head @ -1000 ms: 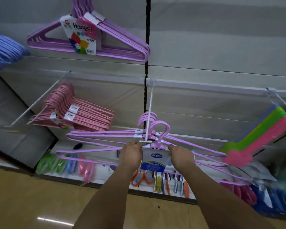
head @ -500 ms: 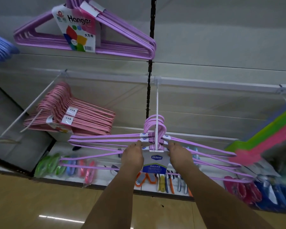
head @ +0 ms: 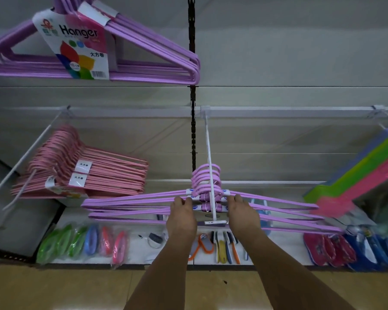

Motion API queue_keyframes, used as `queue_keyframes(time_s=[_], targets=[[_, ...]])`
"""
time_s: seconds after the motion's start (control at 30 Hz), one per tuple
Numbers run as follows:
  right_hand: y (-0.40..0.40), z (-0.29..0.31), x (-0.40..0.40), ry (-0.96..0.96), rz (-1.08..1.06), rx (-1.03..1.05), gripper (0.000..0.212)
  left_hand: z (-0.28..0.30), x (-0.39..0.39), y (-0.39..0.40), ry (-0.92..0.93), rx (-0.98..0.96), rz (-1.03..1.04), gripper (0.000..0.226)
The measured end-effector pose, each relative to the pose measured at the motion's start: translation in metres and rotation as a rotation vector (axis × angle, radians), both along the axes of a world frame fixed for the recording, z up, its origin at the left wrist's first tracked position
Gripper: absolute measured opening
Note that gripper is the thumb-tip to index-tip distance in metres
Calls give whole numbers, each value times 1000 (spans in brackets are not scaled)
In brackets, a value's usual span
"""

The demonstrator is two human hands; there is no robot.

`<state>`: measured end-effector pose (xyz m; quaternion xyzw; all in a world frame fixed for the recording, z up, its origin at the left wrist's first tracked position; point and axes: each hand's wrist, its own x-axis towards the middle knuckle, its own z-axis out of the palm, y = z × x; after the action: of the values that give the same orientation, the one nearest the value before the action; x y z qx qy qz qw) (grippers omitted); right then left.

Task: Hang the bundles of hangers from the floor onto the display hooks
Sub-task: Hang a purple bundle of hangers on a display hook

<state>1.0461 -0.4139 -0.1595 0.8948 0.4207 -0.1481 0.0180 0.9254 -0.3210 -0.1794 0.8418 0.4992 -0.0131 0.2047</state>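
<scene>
**Purple hangers on the middle hook, both my hands on the bundle**

I have the bundle of purple hangers up at the white display hook that juts out from the rail on the grey back wall. The curved tops of the hangers are looped around the hook's rod, stacked one behind another along it, and the long arms of the bundle spread out flat to both sides. My left hand grips the bundle just left of the hook, fingers curled over the shoulder bars near the white band. My right hand grips it in the same way just right of the hook. The rod's tip, with its small label holder, sits between my two wrists.

Above and to the left, another purple bundle hangs with a card reading "Hanger" on its front. Lower left, a thick stack of pink hangers hangs on a slanted hook. On the right, flat blue, green and pink pieces hang from another hook; I cannot tell what they are. The white bottom shelf under my arms holds packaged green, blue and pink items at the left, brushes in the middle and dark red and blue packs at the right. Below that is the tan floor.
</scene>
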Motion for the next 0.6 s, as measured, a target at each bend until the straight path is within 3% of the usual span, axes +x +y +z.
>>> queue_keyframes(time_s=[0.43,0.6], targets=[[-40,10,0,-24,-61,41,38,3,-9,-21,-187,18,29,36],[-85,14,7,6,-117,106,42,6,-5,-59,-129,115,-39,37]])
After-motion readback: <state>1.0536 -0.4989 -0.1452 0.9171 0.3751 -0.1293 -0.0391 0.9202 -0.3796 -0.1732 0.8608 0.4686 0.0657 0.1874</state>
